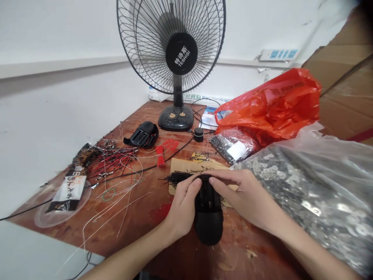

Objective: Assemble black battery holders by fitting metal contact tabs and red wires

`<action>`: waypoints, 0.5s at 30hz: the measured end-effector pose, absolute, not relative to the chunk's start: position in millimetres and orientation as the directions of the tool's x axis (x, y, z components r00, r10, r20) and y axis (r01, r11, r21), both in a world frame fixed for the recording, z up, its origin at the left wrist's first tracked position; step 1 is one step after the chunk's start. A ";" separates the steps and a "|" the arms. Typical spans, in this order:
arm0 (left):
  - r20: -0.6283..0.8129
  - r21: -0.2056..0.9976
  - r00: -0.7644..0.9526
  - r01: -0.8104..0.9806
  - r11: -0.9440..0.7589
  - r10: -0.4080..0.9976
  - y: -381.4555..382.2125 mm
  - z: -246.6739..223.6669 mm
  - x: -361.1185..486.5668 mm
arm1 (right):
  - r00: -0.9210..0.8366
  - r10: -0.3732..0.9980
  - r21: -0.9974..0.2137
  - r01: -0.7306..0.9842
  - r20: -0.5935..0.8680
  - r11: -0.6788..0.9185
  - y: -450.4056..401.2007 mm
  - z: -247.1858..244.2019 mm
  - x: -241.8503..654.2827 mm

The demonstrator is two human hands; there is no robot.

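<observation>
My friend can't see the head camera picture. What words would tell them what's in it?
A person's left hand and right hand hold a rounded black case at a brown table. Beyond them stands a black fan, with red wires toward the picture's left and a red bag toward the right.

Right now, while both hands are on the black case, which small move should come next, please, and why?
Perhaps a gentle, even press with both thumbs at the far end of the black case: the left hand and right hand hold it there from opposite sides, thumbs close together, so the pressure would probably stay balanced.
</observation>
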State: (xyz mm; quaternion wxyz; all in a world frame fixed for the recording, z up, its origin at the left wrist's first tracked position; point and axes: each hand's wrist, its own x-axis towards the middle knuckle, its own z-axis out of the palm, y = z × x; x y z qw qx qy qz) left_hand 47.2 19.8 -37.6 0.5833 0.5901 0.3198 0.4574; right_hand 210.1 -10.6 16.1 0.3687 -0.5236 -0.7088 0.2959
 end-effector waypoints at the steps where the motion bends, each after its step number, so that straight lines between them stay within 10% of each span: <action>1: 0.171 0.979 0.373 -0.165 -0.116 0.912 19.6 -37.8 46.9 | -0.169 0.961 -0.802 0.531 0.217 0.274 -10.9 16.0 208.8; 15: 0.281 0.958 0.376 -0.164 -0.235 0.883 16.4 -36.7 46.7 | -0.085 0.907 -0.706 0.599 0.413 0.378 -12.9 10.4 195.9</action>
